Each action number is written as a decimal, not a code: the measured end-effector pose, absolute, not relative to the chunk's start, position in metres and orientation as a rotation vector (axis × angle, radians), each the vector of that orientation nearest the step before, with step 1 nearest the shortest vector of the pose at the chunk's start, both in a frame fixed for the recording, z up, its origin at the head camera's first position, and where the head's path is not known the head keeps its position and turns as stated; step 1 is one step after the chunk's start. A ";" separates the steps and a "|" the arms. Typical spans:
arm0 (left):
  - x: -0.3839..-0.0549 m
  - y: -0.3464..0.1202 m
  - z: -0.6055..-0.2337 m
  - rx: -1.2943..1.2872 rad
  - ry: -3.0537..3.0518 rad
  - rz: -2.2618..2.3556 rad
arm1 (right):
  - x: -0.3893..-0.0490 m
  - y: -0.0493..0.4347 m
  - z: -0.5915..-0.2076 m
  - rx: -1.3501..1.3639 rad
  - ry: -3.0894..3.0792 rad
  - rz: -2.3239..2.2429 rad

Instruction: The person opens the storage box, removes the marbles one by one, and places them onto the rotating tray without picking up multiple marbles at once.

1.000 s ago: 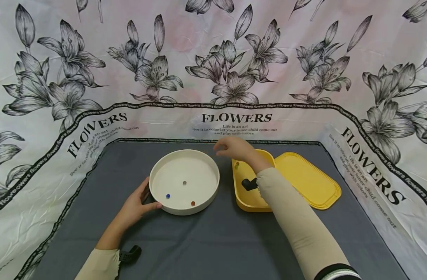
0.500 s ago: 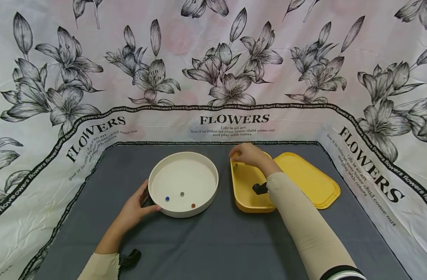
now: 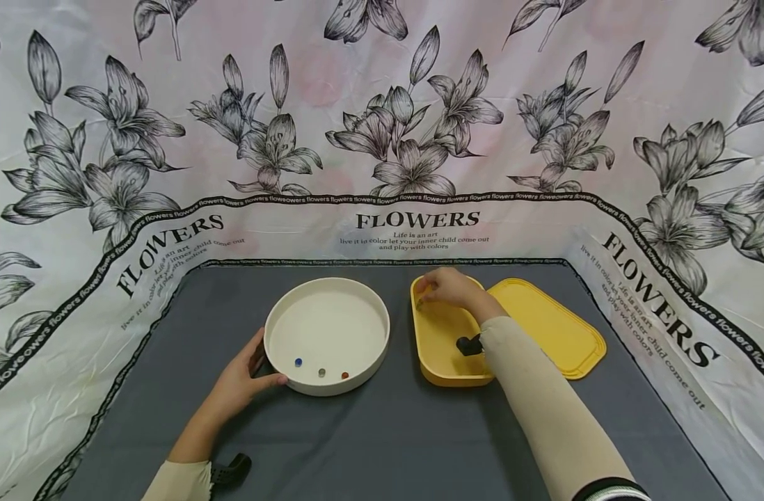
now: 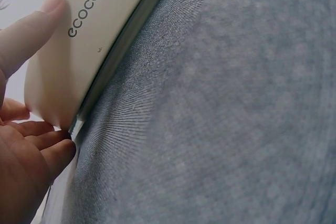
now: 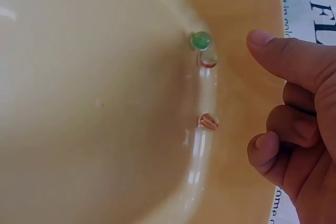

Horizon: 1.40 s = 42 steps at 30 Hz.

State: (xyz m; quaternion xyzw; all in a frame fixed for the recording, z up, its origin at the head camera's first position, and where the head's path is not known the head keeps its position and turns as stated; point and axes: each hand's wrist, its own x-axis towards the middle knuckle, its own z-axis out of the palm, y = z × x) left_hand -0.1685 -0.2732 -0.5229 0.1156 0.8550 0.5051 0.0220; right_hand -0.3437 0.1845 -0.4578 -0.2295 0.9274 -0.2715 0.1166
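Note:
My left hand (image 3: 236, 381) rests against the near-left side of a round white tray (image 3: 328, 320). In the left wrist view, its thumb (image 4: 31, 32) lies straight on the outer wall and the fingers touch low on the side. Inside the tray sit a blue marble (image 3: 298, 362), a clear greyish marble (image 3: 322, 373) and an orange-red marble (image 3: 345, 376). My right hand (image 3: 452, 289) reaches into the far-left part of a yellow box (image 3: 438, 341). Its thumb is apart from loosely bent fingers, with nothing between them. Beside it lie a green marble (image 5: 200, 40), a clear-and-red marble (image 5: 208, 59) and an orange-striped marble (image 5: 209, 121).
A yellow lid (image 3: 545, 327) lies flat to the right of the box. Dark grey cloth (image 3: 351, 445) covers the table, with a flower-printed white border (image 3: 413, 233) rising behind.
My right hand has moved right and down into the yellow box. The greyish marble has rolled towards the tray's near side. The left hand stays against the tray.

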 end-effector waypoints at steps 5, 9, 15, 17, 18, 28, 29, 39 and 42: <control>-0.170 -0.272 -0.523 0.378 2.638 1.578 | -0.347 0.187 -0.459 -0.689 2.701 -0.742; -0.172 -0.271 -0.521 0.396 2.628 1.598 | -0.349 0.187 -0.463 -0.702 2.676 -0.750; -0.172 -0.271 -0.517 0.400 2.638 1.601 | -0.352 0.184 -0.474 -0.756 2.672 -0.776; -0.171 -0.271 -0.518 0.397 2.637 1.592 | -0.353 0.183 -0.477 -0.758 2.668 -0.754; -0.170 -0.271 -0.519 0.397 2.635 1.590 | -0.353 0.183 -0.478 -0.755 2.674 -0.735; -0.170 -0.273 -0.520 0.381 2.643 1.565 | -0.346 0.179 -0.482 -0.749 2.703 -0.679; -0.170 -0.273 -0.520 0.382 2.639 1.570 | -0.346 0.179 -0.481 -0.746 2.704 -0.682; -0.168 -0.276 -0.519 0.392 2.629 1.593 | -0.341 0.186 -0.463 -0.712 2.754 -0.701; -0.168 -0.276 -0.522 0.388 2.626 1.582 | -0.336 0.189 -0.457 -0.705 2.781 -0.684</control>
